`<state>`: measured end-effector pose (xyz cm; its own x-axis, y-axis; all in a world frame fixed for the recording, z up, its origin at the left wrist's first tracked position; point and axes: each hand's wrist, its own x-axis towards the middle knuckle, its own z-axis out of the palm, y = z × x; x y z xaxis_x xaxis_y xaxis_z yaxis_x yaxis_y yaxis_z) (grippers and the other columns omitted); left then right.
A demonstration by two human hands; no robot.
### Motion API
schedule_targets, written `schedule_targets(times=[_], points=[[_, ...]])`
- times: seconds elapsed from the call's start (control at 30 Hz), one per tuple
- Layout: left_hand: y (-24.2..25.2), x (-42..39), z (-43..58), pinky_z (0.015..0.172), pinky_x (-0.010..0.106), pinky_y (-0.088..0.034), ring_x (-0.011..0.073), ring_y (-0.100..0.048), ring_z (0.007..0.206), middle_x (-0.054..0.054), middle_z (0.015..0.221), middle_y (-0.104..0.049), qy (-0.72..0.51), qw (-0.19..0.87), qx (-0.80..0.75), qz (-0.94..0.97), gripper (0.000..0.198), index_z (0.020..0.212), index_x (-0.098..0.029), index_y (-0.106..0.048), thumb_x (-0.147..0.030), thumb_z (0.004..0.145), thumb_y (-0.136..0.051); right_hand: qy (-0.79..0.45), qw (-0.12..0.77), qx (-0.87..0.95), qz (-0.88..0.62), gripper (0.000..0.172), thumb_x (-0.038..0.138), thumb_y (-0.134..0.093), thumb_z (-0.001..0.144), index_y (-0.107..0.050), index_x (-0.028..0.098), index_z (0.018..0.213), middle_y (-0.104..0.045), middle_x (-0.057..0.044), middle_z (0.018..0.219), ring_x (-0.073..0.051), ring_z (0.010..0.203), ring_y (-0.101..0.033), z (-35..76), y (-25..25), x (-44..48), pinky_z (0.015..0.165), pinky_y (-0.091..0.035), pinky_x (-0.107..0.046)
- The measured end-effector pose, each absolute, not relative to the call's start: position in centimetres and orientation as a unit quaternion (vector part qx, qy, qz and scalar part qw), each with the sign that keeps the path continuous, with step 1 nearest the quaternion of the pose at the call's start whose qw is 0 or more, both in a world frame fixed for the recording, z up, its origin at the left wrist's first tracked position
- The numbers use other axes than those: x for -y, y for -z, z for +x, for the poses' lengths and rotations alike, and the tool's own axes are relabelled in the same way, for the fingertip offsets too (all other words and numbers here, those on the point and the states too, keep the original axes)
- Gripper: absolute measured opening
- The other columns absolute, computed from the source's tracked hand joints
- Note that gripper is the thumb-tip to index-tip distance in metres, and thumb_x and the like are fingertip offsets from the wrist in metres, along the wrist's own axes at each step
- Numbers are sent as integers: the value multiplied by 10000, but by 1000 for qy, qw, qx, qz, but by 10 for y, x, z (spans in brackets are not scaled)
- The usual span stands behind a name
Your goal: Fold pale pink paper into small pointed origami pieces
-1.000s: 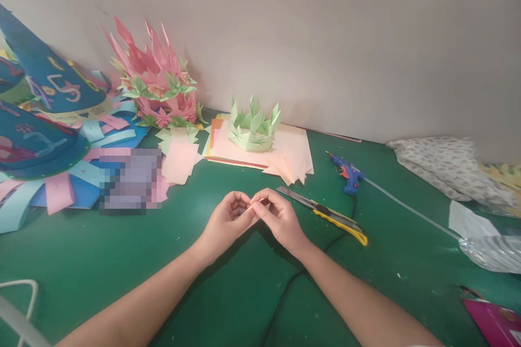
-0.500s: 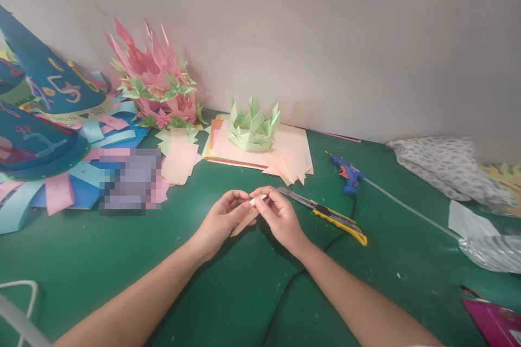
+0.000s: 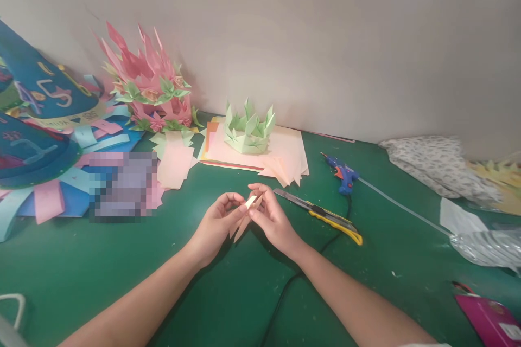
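Observation:
My left hand [image 3: 215,223] and my right hand [image 3: 273,218] meet over the green table [image 3: 122,271], both pinching a small folded piece of pale peach paper [image 3: 246,213]. The paper's folded tip sticks up between the fingertips and its lower end points down toward the table. A yellow utility knife [image 3: 321,214] with its blade out lies just right of my right hand. Behind the hands a stack of peach paper sheets [image 3: 285,154] carries a light green folded paper crown [image 3: 248,129].
A blue glue gun [image 3: 342,174] with a glue stick and black cord lies at the right. A pink and green paper flower piece [image 3: 148,84] stands against the wall. Blue party hats [image 3: 38,92], paper strips, a patterned cloth [image 3: 439,165] and a magenta box [image 3: 488,321] ring the edges.
The folded paper has been turned between the fingers so more of it shows, hanging down from the pinch. The view has shifted slightly left and down.

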<state>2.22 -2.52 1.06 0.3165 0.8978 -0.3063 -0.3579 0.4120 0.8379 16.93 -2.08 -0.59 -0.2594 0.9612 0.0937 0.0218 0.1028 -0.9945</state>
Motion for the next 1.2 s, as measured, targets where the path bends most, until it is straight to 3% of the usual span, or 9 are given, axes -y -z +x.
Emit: schedule_targets(times=[0.2, 0.4, 0.8, 1.03, 1.2], points=[[-8, 25, 22, 564, 191, -411, 74, -549, 589, -22, 741, -591, -421, 735, -406, 344, 239, 847, -187, -536, -350, 720, -658, -530, 429, 594, -426, 269, 254, -447, 848, -440, 277, 1116, -465, -4, 893, -124, 742, -503, 171, 5, 21, 672, -468, -252], [-6, 25, 23, 539, 174, -405, 64, -544, 579, -20, 727, -589, -434, 733, -412, 324, 258, 809, -172, -523, -310, 683, -701, -529, 438, 600, -409, 316, 184, -493, 801, -440, 266, 1102, -443, 3, 881, -112, 743, -506, 171, 8, 20, 685, -462, -241], [-7, 24, 21, 512, 162, -405, 59, -536, 565, -38, 692, -561, -432, 761, -395, 280, 211, 836, -181, -511, -292, 737, -660, -557, 439, 580, -400, 281, 242, -491, 826, -420, 265, 1097, -449, 4, 882, -121, 783, -505, 170, 2, 20, 722, -452, -258], [-9, 26, 22, 751, 202, -445, 122, -581, 886, 13, 936, -617, -428, 758, -379, 315, 224, 878, -179, -546, -265, 722, -682, -563, 443, 572, -398, 152, 269, -474, 859, -434, 255, 1005, -490, 5, 872, -131, 813, -514, 169, 4, 19, 739, -440, -266], [-10, 22, 20, 860, 244, -431, 119, -570, 912, 15, 934, -610, -435, 757, -394, 286, 199, 886, -172, -562, -263, 742, -664, -488, 493, 593, -409, 212, 253, -491, 853, -421, 272, 1052, -473, -7, 904, -142, 845, -507, 169, 6, 19, 755, -451, -289]])
